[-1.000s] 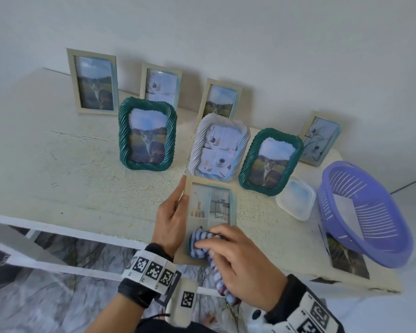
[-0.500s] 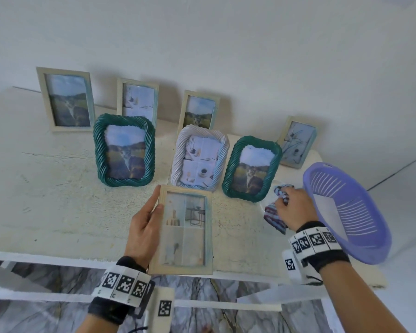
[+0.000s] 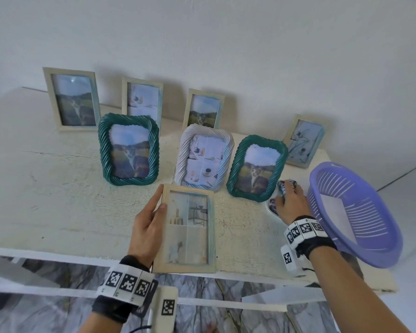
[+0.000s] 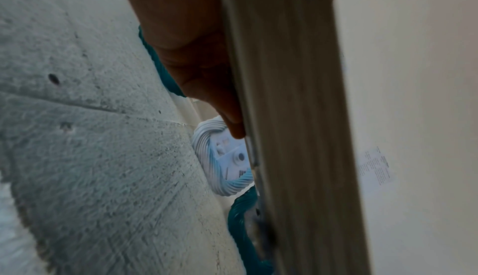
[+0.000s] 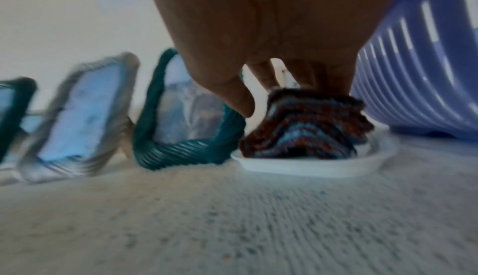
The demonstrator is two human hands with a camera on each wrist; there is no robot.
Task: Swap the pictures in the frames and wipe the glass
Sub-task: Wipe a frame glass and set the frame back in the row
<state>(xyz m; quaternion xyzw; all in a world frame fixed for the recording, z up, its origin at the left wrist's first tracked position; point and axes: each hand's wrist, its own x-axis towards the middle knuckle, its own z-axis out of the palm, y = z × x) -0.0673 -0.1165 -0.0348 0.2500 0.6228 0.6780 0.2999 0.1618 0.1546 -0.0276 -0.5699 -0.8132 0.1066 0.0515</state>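
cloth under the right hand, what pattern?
The cloth is striped in dark red-brown and light blue, sitting in the white dish. Right wrist view shows it best.

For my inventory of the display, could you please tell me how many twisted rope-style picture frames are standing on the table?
3: a green rope-style frame at the left, a white rope-style frame in the middle, and a second green one at the right. None seems hidden.

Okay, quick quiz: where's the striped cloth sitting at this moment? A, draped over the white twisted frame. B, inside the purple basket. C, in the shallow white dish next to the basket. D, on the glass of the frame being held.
C: the right wrist view shows the striped cloth resting in the shallow white dish, under the right hand's fingers, beside the purple basket.
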